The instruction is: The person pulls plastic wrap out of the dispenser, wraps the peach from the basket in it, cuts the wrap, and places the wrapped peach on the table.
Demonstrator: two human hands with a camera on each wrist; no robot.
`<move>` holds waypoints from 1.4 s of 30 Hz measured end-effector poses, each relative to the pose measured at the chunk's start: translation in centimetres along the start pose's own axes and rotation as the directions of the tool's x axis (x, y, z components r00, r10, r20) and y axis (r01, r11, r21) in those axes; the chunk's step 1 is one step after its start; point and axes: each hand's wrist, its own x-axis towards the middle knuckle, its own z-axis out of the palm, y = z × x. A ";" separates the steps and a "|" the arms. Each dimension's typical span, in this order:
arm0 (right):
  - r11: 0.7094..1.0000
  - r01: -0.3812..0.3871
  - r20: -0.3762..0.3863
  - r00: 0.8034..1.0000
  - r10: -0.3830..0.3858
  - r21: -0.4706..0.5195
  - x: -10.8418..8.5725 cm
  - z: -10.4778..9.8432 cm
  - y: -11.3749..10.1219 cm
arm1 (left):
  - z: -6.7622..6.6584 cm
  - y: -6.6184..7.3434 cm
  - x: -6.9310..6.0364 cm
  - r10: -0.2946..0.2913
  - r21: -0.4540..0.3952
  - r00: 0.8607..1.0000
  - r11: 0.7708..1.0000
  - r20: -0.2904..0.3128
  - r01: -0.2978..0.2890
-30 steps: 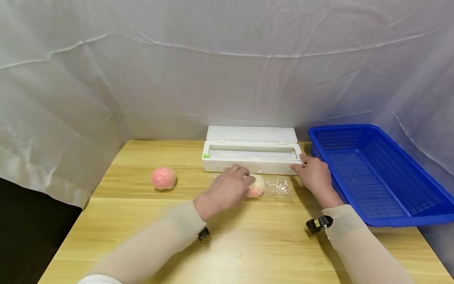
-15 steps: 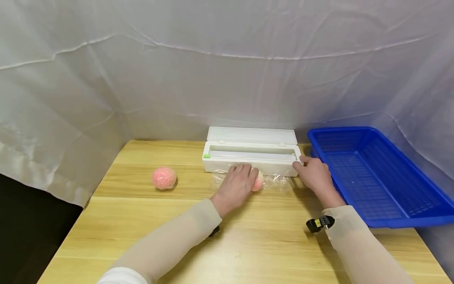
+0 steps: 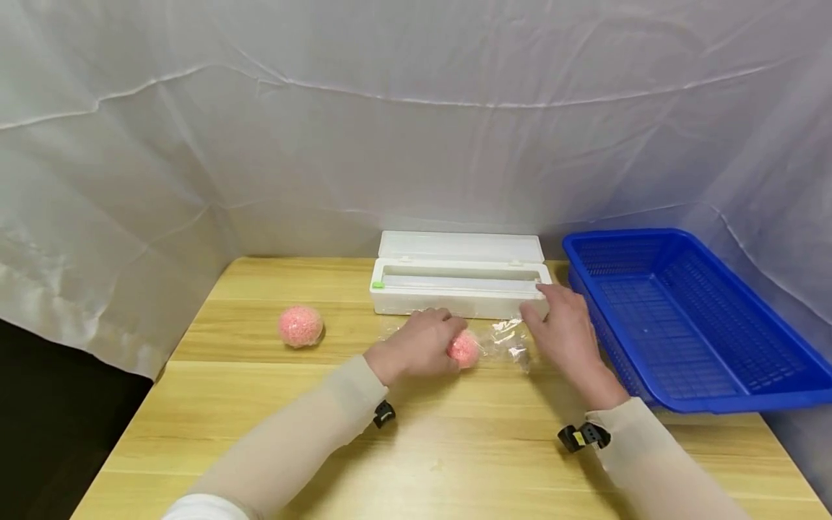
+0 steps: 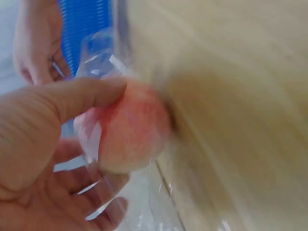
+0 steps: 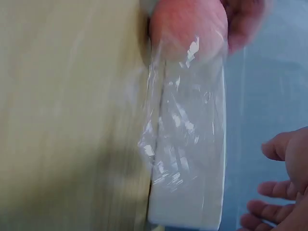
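My left hand holds a pink and cream peach just in front of the white cling film dispenser. In the left wrist view the thumb lies on top of the peach and the fingers reach under it. Clear cling film wraps the peach and trails off crumpled to its right; the right wrist view shows this film over the dispenser's front. My right hand hovers by the dispenser's right end, thumb and fingers apart, holding nothing visible.
Another pink peach sits on the wooden table at the left. A blue plastic basket stands at the right, close beside my right forearm. The dispenser's lid is tipped back against the grey curtain.
The left hand has drawn the peach slightly toward me and turned its pinker side up. The right hand has come off the dispenser's right corner, moving a little left.
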 end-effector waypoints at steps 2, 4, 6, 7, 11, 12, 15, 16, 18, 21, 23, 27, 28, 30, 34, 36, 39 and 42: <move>0.998 0.068 -0.007 0.998 -0.068 0.003 -0.6 0.4 -0.8 | -0.4 -0.4 0.1 0.000 -0.081 0.998 0.997 0.056 0.005; 0.991 0.133 0.006 0.991 -0.133 0.013 -1.2 0.8 -1.6 | -0.7 -0.8 0.3 0.014 -0.169 0.993 0.986 0.114 0.006; 0.978 0.205 0.037 0.978 -0.206 0.030 -2.0 1.2 -2.4 | -1.0 -1.4 0.5 0.032 -0.263 0.984 0.965 0.175 0.015; 0.969 0.246 0.066 0.967 -0.248 0.037 -2.3 1.3 -2.8 | -1.1 -1.7 0.5 0.044 -0.310 0.978 0.950 0.206 0.022; 0.897 0.442 0.208 0.874 -0.438 0.032 -3.6 2.2 -3.9 | -1.3 -2.5 0.9 0.066 -0.438 0.945 0.895 0.319 0.086; 0.877 0.479 0.250 0.846 -0.471 0.029 -3.9 2.4 -4.1 | -1.3 -2.7 1.0 0.062 -0.461 0.939 0.881 0.338 0.107; 0.827 0.562 0.322 0.779 -0.538 0.022 -4.3 3.3 -4.6 | -1.3 -3.1 1.2 0.052 -0.512 0.932 0.846 0.360 0.151; 0.817 0.577 0.326 0.769 -0.550 0.017 -4.4 3.6 -4.6 | -1.3 -3.3 1.3 0.046 -0.530 0.931 0.832 0.361 0.165; 0.806 0.592 0.320 0.763 -0.562 0.006 -4.5 4.2 -4.5 | -1.4 -3.6 1.5 0.049 -0.536 0.934 0.829 0.355 0.160; 0.812 0.584 0.315 0.773 -0.551 -0.012 -4.3 4.8 -4.3 | -1.5 -4.0 1.6 0.060 -0.524 0.940 0.841 0.335 0.133; 0.831 0.556 0.331 0.785 -0.523 -0.007 -3.9 5.1 -4.3 | -1.7 -4.3 1.6 0.063 -0.510 0.945 0.852 0.321 0.117; 0.884 0.466 0.396 0.804 -0.443 0.042 -2.7 5.4 -4.6 | -1.9 -5.0 1.5 0.063 -0.485 0.947 0.869 0.313 0.102; 0.894 0.445 0.414 0.804 -0.426 0.054 -2.4 5.4 -4.6 | -1.9 -5.1 1.4 0.062 -0.474 0.948 0.875 0.313 0.099; 0.905 0.420 0.453 0.795 -0.403 0.069 -1.9 5.5 -4.8 | -1.9 -5.4 1.3 0.054 -0.452 0.950 0.887 0.308 0.096; 0.910 0.411 0.503 0.774 -0.383 0.060 -1.0 6.0 -4.9 | -2.0 -6.2 0.4 -0.019 -0.416 0.973 0.902 0.230 0.116; 0.919 0.391 0.516 0.780 -0.356 0.042 -0.7 6.1 -4.9 | -2.2 -6.8 -0.4 -0.087 -0.421 0.984 0.895 0.158 0.147; 0.940 0.342 0.531 0.793 -0.300 0.020 -0.4 6.2 -4.9 | -2.7 -7.8 -2.1 -0.213 -0.445 0.976 0.870 0.051 0.214; 0.948 0.317 0.544 0.794 -0.272 0.012 -0.2 6.1 -4.8 | -2.8 -8.9 -3.8 -0.323 -0.457 0.946 0.843 -0.006 0.285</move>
